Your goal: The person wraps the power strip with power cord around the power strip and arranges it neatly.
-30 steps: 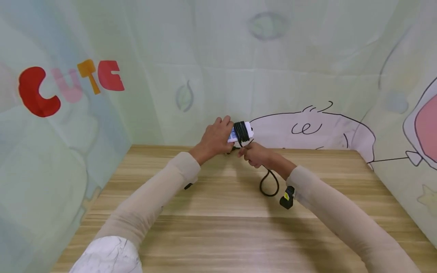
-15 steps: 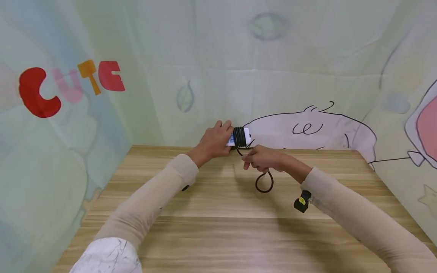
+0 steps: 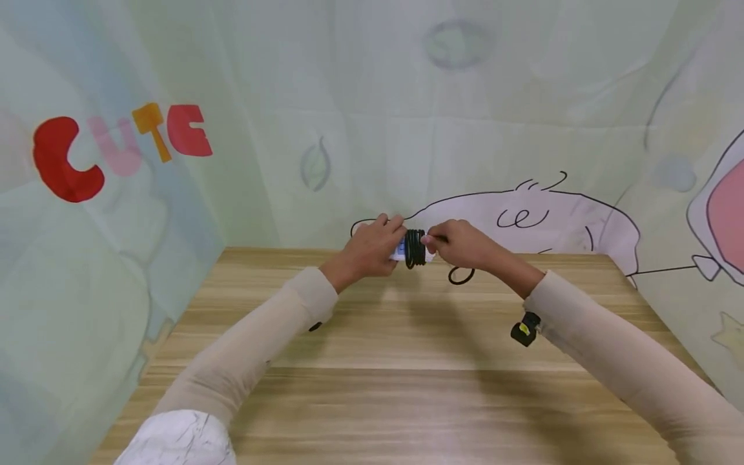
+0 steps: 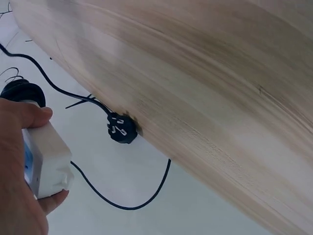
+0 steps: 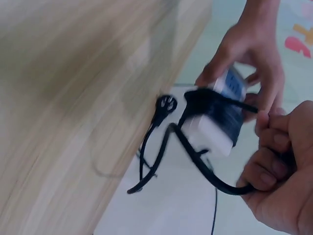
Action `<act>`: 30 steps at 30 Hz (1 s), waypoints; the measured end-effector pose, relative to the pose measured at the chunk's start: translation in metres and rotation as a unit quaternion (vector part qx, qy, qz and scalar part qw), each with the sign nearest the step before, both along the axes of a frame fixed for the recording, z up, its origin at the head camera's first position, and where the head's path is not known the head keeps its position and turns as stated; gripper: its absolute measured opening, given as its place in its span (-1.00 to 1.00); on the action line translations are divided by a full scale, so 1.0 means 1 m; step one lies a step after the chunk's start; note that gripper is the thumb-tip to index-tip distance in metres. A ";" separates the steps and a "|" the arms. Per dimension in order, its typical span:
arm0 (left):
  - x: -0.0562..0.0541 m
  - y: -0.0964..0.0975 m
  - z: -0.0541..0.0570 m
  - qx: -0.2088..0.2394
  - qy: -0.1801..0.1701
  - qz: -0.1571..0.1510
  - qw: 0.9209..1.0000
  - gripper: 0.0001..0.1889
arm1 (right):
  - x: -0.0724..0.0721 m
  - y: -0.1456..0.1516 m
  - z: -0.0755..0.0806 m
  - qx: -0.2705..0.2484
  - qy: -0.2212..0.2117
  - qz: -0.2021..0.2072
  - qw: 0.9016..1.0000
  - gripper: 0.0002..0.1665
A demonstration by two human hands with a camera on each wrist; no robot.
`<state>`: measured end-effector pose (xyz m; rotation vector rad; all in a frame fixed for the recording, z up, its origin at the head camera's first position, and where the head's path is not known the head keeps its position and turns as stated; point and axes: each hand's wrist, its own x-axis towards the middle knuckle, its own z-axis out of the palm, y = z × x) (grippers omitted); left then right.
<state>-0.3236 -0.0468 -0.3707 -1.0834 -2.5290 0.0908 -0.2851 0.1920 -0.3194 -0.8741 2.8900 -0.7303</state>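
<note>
Near the far edge of the table my left hand (image 3: 370,247) grips one end of a white power strip (image 5: 211,134) with a blue face. Black cord (image 3: 415,248) is wound in several turns about its middle. To the right, my right hand (image 3: 462,245) pinches the running cord close beside the strip. A slack loop of that cord (image 3: 462,276) hangs under the hand. In the right wrist view the cord (image 5: 234,102) stretches from the coil to my fingertips. A black plug (image 4: 122,128) on its cord lies at the table's edge in the left wrist view.
The wood-grain table (image 3: 360,400) reaches to a printed cloth backdrop (image 3: 372,155) with drawings and coloured letters. More cloth closes in the left and right sides. A small black device (image 3: 525,329) is strapped to my right wrist.
My right hand dipped to the right of the strip, then rose with the cord to its upper right side. The left hand lowered the strip slightly and shifted it rightward. The hanging loop got smaller.
</note>
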 end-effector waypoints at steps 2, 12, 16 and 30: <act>0.002 0.000 0.000 -0.001 -0.002 -0.012 1.000 -0.44 | -0.005 0.002 -0.003 -0.005 0.033 -0.005 0.999 -0.64; 0.010 -0.006 0.001 0.030 -0.015 -0.085 0.996 -0.42 | -0.028 0.009 -0.008 -0.095 0.083 -0.047 0.991 -0.79; 0.010 -0.008 0.000 0.055 -0.017 -0.095 0.994 -0.41 | -0.035 0.014 -0.011 -0.145 0.041 -0.069 0.986 -0.79; 0.011 -0.007 0.006 0.130 -0.008 -0.112 0.985 -0.44 | -0.038 0.023 -0.021 -0.301 -0.155 -0.087 0.937 -0.59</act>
